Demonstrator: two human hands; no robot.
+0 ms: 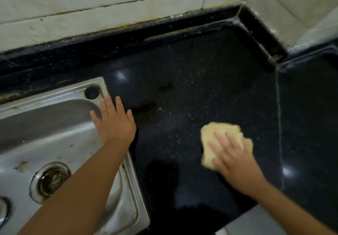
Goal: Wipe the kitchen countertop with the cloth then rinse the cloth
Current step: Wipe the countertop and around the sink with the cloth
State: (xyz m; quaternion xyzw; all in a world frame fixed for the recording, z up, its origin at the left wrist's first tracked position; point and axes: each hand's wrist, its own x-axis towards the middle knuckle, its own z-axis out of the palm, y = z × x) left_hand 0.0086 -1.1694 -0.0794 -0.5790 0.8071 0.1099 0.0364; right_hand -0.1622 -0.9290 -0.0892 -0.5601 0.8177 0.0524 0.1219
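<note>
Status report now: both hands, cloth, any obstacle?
Left hand open, flat on sink edge. Right hand flat, pressing yellow cloth on black countertop. No obstacle seen.

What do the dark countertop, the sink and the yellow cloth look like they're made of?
Countertop: probably polished black granite or similar stone; pale flecks, glossy light reflections.
Sink: likely stainless steel; grey brushed sheen, with brown stains.
Cloth: soft, crumpled yellow fabric under the right hand; the weave is too blurred to tell.

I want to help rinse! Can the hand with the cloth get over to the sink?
Probably yes. The right hand presses the cloth on the countertop; only the left hand at the sink rim sits between.
</note>
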